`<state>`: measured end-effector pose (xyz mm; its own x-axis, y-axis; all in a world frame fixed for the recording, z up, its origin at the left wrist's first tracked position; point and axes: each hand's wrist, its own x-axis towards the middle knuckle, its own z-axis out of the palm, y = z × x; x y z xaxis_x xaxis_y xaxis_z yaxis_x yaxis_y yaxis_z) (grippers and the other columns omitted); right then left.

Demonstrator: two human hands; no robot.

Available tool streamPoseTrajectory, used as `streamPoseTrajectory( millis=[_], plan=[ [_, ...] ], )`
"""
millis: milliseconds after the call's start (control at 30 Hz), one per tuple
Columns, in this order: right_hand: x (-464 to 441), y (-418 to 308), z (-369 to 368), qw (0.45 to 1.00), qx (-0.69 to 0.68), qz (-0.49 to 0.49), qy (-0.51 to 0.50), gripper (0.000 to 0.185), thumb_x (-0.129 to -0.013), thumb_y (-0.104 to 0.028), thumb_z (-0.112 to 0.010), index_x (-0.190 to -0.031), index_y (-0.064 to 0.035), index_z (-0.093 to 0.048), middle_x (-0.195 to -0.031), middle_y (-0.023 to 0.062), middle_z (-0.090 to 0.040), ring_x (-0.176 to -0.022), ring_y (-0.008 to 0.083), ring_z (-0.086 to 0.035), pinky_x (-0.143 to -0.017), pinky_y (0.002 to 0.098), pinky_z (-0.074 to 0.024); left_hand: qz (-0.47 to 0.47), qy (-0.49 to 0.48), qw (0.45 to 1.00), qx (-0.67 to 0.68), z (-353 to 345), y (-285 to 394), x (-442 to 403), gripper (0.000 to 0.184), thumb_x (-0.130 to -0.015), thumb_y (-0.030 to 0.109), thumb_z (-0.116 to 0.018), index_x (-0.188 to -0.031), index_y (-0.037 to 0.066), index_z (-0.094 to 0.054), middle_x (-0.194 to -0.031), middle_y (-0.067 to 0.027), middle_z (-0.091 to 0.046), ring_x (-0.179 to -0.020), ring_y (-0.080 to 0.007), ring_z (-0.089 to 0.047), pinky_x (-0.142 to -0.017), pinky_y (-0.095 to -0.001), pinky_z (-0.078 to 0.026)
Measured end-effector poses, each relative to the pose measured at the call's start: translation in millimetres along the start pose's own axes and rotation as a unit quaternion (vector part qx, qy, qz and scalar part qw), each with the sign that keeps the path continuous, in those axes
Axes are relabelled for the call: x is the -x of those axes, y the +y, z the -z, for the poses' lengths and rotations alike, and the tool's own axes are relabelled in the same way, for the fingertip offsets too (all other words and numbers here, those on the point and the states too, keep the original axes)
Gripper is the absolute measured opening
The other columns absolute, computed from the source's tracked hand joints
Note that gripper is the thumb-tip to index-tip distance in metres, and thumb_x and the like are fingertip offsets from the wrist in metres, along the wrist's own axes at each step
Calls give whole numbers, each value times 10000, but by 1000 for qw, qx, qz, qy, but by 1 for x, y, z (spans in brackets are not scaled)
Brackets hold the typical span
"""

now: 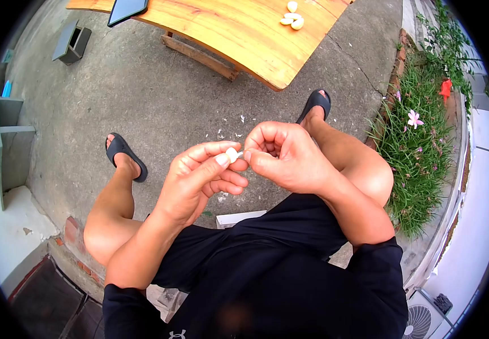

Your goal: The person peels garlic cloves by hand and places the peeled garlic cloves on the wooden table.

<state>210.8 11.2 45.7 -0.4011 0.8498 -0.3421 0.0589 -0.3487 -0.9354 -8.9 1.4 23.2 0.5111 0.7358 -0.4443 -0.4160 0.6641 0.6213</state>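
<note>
A pale garlic clove point(232, 155) is pinched between the thumb and forefinger of my left hand point(196, 175). My right hand point(284, 155) is close beside it, thumb and forefinger pressed together on a thin whitish bit of skin point(241, 153) at the clove's end. Both hands are above my lap, with their fingertips nearly meeting. Several peeled garlic cloves point(292, 18) lie in a small group near the right end of the wooden table point(222, 28). Scraps of white skin point(242, 118) are scattered on the ground beyond my hands.
A dark tablet point(127, 10) rests at the table's near edge. On the concrete floor point(159, 90) stands a grey box-like stool point(72, 42) at the far left. A grassy bed point(414, 152) with pink flowers runs along the right. A fan unit point(420, 319) is at lower right.
</note>
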Motion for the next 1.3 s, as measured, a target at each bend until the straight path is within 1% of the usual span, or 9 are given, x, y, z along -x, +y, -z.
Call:
streamPoseTrajectory(
  millis=[167, 267, 367, 467, 667, 767, 967, 1167, 1300],
  plan=[
    [0, -1, 3, 1000, 23, 9, 19, 66, -942, -63, -633, -932, -4, -658, -808, -40, -628, -713, 17, -533, -615, 193, -426, 22, -5, 999, 42, 3, 3, -1, 251, -1028, 125, -551, -1225, -20, -607, -1054, -182, -732, -860, -261, -752, -724, -332, -639],
    [-1, -5, 6, 994, 88, -11, 67, 79, -874, -31, -628, -876, 4, -699, -717, 34, -633, -671, 55, -571, -592, 244, -473, 26, -8, 998, 54, 4, 4, -1, 248, -1027, 132, -552, -1216, -19, -602, -1057, -175, -726, -881, -263, -751, -733, -338, -638],
    [-1, -3, 6, 981, 155, 66, 99, 115, -862, -16, -623, -914, 6, -724, -744, 76, -649, -660, 81, -594, -582, 260, -484, 18, 12, 995, 95, -2, 2, -2, 243, -1025, 126, -556, -1212, -21, -604, -1049, -160, -716, -893, -258, -747, -748, -337, -635],
    [-8, 10, 7, 947, 214, 201, 128, 166, -857, 4, -628, -980, 7, -740, -808, 96, -685, -653, 115, -624, -593, 270, -507, 28, -7, 993, 115, 7, -2, -5, 227, -1024, 116, -557, -1197, -24, -603, -1038, -145, -707, -896, -250, -744, -762, -335, -633],
    [0, -5, 3, 972, 193, 116, 65, 233, -850, -29, -763, -1082, -20, -755, -920, 87, -704, -807, 128, -656, -732, 265, -534, 35, 7, 992, 124, 5, -2, -5, 209, -1023, 128, -571, -1170, -16, -608, -1014, -123, -707, -877, -228, -744, -736, -315, -636],
    [-5, -4, -2, 951, 202, 223, 69, 255, -809, -82, -821, -1051, -30, -759, -843, 89, -697, -715, 141, -648, -629, 279, -526, 50, -2, 991, 122, 7, 0, -4, 221, -1022, 150, -587, -1172, -10, -613, -1039, -137, -707, -898, -219, -741, -768, -324, -635],
    [-3, -2, -6, 959, 205, 184, 63, 234, -820, -65, -802, -1050, -37, -768, -830, 76, -701, -703, 137, -637, -626, 268, -522, 59, 21, 994, 92, 4, -2, -3, 214, -1002, 162, -644, -1144, 5, -613, -1014, -143, -723, -883, -208, -747, -778, -312, -641],
    [-6, 3, -6, 964, 160, 205, 59, 196, -824, -65, -797, -1017, -38, -782, -821, 69, -697, -689, 125, -620, -611, 264, -508, 51, 28, 993, 107, 7, -4, -3, 204, -978, 93, -674, -1152, 7, -611, -1033, -154, -731, -918, -210, -747, -807, -308, -644],
    [-4, -2, -4, 969, 170, 170, 55, 191, -836, -53, -788, -1025, -31, -777, -854, 78, -703, -736, 135, -643, -653, 270, -521, 27, 18, 993, 110, 6, -9, -2, 199, -967, 64, -679, -1152, 24, -619, -1039, -151, -733, -944, -216, -745, -820, -304, -640]
  ],
)
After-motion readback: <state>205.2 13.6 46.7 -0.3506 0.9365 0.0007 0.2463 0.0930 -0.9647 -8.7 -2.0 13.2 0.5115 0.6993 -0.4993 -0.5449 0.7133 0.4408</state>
